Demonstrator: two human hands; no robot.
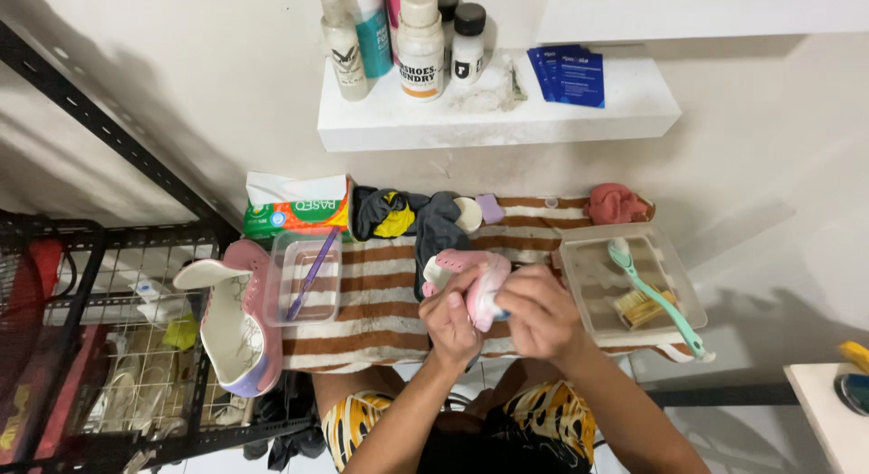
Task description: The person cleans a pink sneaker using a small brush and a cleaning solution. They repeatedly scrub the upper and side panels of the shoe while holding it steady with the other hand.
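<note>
A: Shoe (pixel 471 279) sits over the striped towel (pixel 380 297), left hand (pixel 453 325) gripping it, right hand (pixel 540 309) clenched on something small.

B: Slip risk: a loose grip could knock the tray (pixel 579 257).

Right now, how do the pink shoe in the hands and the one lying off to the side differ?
The held shoe is gripped by the left hand and right hand over the striped towel; the other shoe lies untouched at the towel's left edge. The held shoe is largely covered by hands; the other shoe shows its white inside, opening up. Both look pink and white.
</note>
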